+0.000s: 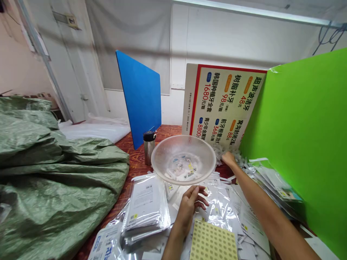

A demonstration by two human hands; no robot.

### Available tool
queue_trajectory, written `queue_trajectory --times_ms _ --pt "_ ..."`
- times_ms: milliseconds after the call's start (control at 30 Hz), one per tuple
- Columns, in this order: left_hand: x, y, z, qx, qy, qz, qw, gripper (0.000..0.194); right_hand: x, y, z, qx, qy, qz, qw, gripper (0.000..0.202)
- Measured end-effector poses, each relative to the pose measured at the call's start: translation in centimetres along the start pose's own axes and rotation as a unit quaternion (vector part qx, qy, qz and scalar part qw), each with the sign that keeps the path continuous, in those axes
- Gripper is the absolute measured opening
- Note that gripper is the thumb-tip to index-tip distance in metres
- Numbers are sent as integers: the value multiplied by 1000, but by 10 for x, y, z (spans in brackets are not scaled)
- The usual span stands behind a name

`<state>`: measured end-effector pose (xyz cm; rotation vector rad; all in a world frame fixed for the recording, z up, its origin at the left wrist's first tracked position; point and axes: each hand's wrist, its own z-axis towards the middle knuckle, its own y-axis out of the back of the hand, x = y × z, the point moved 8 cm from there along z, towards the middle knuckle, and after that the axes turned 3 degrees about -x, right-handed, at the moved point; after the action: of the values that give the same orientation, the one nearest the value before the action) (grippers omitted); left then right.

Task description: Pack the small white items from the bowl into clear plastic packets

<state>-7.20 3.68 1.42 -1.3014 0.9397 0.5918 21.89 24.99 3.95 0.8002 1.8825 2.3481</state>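
My left hand (191, 202) hovers over clear plastic packages, just in front of a translucent basin (159, 166), with its fingers apart and slightly curled and nothing in them. To the right of the basin, my right hand (228, 158) reaches into a pile of small translucent pieces (238, 156); its fingers are mostly hidden among them. A yellow sheet with rows of round dots (213, 242) lies nearest to me, below my left hand. Left of that hand is a stack of clear bags with white printed cards (145, 206).
A steel flask (149, 148) stands left of the basin by an upright blue board (141, 94). Green woven sheeting (67, 180) fills the left. A printed board (222, 101) and a bright green board (303, 130) stand behind and right. Packets (276, 180) lean there.
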Motion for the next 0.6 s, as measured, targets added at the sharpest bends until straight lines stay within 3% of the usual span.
queue_trajectory --times_ms 133,333,433,600 --pt "1 -1 2 4 6 6 1000 53 8 -9 3 13 14 3 1000 33" --pt "3 0 5 5 3 21 1000 55 18 -21 -19 4 51 17 999 32" --pt "3 -1 4 8 0 20 1000 53 16 -9 -29 5 63 24 998 26" --pt "0 -3 2 14 -6 22 1000 52 9 33 -46 -39 52 62 996 13"
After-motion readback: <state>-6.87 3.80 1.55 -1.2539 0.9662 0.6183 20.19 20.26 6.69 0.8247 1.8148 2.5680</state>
